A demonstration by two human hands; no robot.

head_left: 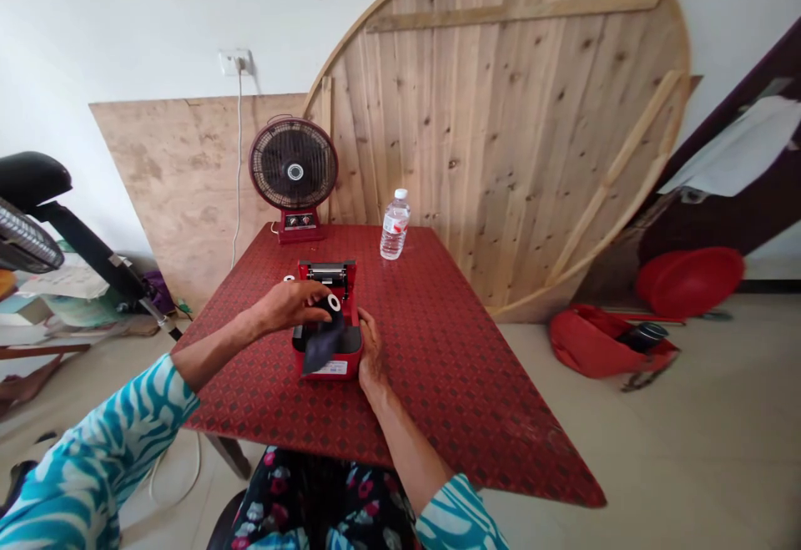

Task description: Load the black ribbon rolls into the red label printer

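1. Centre of frame, head view: a small red printer [349,304] sits on the red patterned table [450,366]. Its lid is tipped back, so the bay is open.
2. L hand [289,304], arm angled in from lower left, has its fingers closed round a black roll [330,305] w/ a white core. It holds the roll just over the open bay. A loose dark tail [320,348] hangs from the roll down the printer's front.
3. R hand [370,356] lies flat vs. the printer's right side, fingers straight and not clasping. Prob. a brace so the light box won't slide.
4. Upper centre: fan [294,168] at the table's far edge, cord [239,183] up to the wall socket [236,62]. Water bottle [394,224] stands upright near it. Both are well apart from the hands.
5. Behind: round wooden board [513,116] leans on the wall. Right of frame, on the floor: red basin [688,279] and red bag [601,350].
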